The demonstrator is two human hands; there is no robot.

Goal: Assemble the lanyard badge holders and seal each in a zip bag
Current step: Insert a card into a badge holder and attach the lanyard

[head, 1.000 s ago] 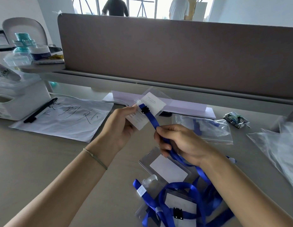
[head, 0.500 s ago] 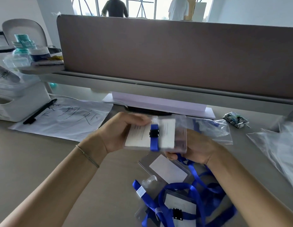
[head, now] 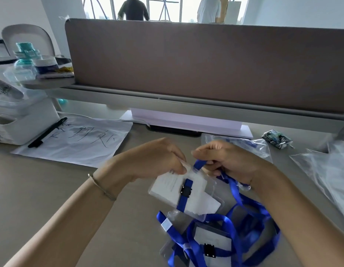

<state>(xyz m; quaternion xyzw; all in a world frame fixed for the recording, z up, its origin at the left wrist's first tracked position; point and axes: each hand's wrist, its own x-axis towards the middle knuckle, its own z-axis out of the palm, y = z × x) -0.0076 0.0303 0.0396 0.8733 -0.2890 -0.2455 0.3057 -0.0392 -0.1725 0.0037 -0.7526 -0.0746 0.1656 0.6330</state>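
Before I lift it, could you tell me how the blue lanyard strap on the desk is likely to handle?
The blue lanyard strap will probably be floppy: it drapes and loops loosely below the right hand. It looks light, being thin flat ribbon. It may drag neighbours along, since its loops lie tangled over another badge holder.

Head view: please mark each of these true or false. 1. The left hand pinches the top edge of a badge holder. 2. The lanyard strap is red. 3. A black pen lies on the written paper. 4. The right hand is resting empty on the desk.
1. True: the left hand pinches the badge holder at its top edge.
2. False: the lanyard strap is blue.
3. True: the black pen lies on the paper.
4. False: the right hand is raised and grips the strap.
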